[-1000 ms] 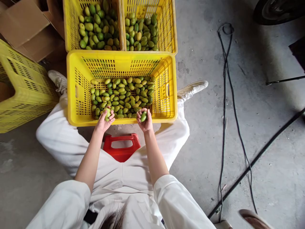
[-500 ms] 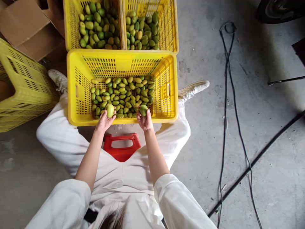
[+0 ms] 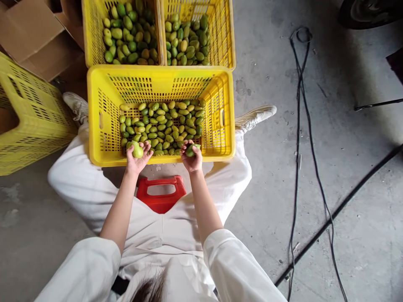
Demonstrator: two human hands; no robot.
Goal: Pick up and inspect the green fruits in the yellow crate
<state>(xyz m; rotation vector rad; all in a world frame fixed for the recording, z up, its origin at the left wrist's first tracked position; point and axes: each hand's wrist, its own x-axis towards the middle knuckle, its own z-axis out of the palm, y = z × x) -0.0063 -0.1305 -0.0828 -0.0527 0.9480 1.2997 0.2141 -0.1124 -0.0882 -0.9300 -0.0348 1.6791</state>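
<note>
My left hand (image 3: 137, 159) holds a light green mango (image 3: 136, 149) near the thumb, its fingers partly spread and curled upward. In my right hand (image 3: 192, 160) is a darker green mango (image 3: 191, 150), with the thumb and fingers around it. Both hands are palm up over the near rim of a yellow slatted crate (image 3: 160, 159). Many small green and yellowish mangoes (image 3: 163, 126) cover much of that crate's bottom; my hands hide a few at the near side.
Behind stand two more yellow crates (image 3: 234, 37) with mangoes inside. Another yellow crate (image 3: 40, 113) lies tipped at the left, beside cardboard boxes (image 3: 34, 33). A red plastic stool (image 3: 162, 203) is beneath me. Black cables (image 3: 310, 113) lie on the floor at right, near a wheel (image 3: 365, 12).
The light green mango has rolled left toward my left thumb, and that hand's fingers have opened more. The darker mango has turned in my right hand.
</note>
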